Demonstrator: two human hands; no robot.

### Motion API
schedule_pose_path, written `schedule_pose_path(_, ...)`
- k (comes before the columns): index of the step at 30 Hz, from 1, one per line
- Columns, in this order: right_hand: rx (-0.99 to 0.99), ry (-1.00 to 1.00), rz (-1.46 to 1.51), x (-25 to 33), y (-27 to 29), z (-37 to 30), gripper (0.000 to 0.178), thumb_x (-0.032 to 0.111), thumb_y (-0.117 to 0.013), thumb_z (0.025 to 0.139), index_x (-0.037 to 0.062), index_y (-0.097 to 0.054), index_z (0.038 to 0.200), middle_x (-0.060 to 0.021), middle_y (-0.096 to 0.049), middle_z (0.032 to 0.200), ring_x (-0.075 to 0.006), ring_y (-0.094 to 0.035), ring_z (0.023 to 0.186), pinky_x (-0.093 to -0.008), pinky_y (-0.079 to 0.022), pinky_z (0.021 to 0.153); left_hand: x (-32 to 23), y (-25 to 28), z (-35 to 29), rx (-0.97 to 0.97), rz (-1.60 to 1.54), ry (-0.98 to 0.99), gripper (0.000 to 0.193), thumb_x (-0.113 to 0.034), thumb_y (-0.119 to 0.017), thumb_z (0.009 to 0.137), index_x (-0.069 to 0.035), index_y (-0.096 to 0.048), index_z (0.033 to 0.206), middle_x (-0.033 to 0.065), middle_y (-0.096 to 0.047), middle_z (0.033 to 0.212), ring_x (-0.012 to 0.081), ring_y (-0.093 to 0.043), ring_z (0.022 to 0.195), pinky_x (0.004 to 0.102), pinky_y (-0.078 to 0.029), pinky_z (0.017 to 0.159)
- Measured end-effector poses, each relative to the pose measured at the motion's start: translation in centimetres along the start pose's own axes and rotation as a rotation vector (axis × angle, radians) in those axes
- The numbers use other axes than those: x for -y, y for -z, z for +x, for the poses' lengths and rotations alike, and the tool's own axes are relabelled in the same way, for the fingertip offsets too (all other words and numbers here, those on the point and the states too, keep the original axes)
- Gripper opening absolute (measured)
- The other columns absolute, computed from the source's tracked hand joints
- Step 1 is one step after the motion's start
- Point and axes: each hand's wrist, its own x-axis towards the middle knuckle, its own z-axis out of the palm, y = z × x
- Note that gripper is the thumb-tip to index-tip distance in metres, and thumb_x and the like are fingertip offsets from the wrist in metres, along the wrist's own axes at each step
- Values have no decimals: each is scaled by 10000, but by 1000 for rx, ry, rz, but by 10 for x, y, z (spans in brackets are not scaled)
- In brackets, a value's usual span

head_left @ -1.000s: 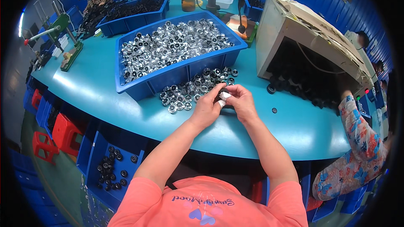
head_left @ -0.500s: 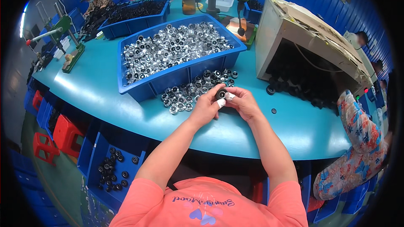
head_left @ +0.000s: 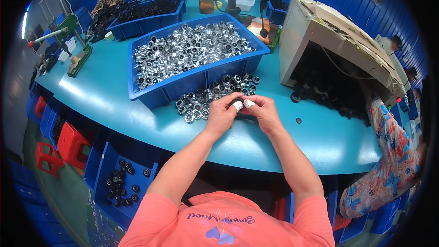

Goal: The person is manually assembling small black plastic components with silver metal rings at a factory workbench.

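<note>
Above the teal table, both hands meet over a small black wheel, mostly hidden by the fingers. My left hand is closed on one side of it; my right hand pinches the other side. White tape wraps both thumbs, whose tips press close together at the wheel. Just beyond my hands lies a loose pile of shiny clear hubs with dark centres. Behind that pile, a large blue bin is heaped with more of these hubs.
At right, a beige box-like housing opens over black wheels; a co-worker's flowered sleeve reaches in there. A lone black disc lies nearby. Below the table's left edge, a blue drawer holds black wheels. A green hand press stands far left.
The black wheel has turned between my fingers, so its round face no longer shows. My thumbs have drawn closer together. The co-worker's flowered arm has reached further into the housing.
</note>
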Motion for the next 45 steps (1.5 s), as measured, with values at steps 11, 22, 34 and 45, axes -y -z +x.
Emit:
schedule_pose_path(11,10,-54,104,11,2,0,276,173,-630,1019,-20,-692,1206,-106,-738,1039,-181,-722,897,-315,-591,818,-3,-2,0,141,-127,-6,628,-5,-739,874,-79,-523,1459,49,-684,1201,89,-664,866,213,-543,531)
schedule_pose_path(22,32,-58,23,10,2,0,294,77,-716,918,-25,-672,1190,-98,-713,1093,-151,-690,953,-298,-580,817,-10,-7,-7,100,25,-36,572,-35,-737,873,-67,-574,1420,38,-708,981,79,-641,821,241,-527,642)
schedule_pose_path(34,27,-20,-82,-2,2,2,278,107,-707,945,-15,-649,1189,-80,-698,1060,-135,-669,919,-282,-571,790,-4,-2,-5,131,79,4,570,-50,-726,888,-66,-553,1432,26,-696,987,66,-614,730,222,-491,492)
schedule_pose_path(45,-408,284,-1008,45,96,-1,359,203,-757,874,98,-709,1215,-77,-680,1107,-249,-655,945,-389,-548,854,-9,-4,-7,143,-80,-2,511,-43,-798,823,-106,-590,1286,-27,-650,960,54,-616,774,221,-501,490)
